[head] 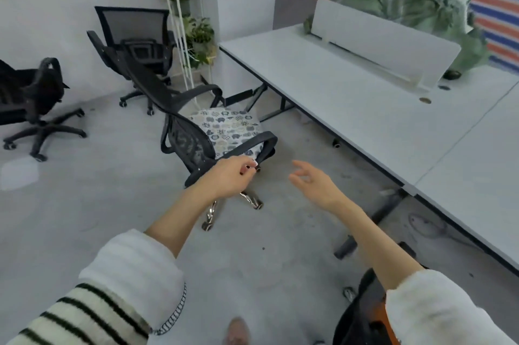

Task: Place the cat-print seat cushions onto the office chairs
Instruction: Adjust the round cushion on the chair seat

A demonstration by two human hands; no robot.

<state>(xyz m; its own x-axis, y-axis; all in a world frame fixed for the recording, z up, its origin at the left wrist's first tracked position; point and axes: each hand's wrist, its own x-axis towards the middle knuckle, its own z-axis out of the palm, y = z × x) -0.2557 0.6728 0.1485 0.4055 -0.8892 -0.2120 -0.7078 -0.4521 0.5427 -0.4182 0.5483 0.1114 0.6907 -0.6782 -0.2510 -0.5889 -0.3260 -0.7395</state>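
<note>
Head view only: your left hand (230, 176) reaches toward the near armrest (247, 146) of the closest office chair (193, 131), fingers curled with the tips drawn together right at the armrest's front end; you cannot tell whether they pinch anything, since the fingertips blur against the black frame. Your right hand (311, 180) hangs in the air to the right of that chair, palm turned inward, fingers loosely spread and holding nothing. A cat-print cushion (230, 128) already lies on the chair's seat, between the two armrests, just beyond your left hand and up-left of your right; its near edge tucks under the armrest your left hand meets. Two more black office chairs stand apart near the back wall, one (137, 44) beside the white plant shelf (185, 30), another (31, 97) at the left edge. A white desk (365, 109) with a divider panel (379, 36) runs along the right.
</note>
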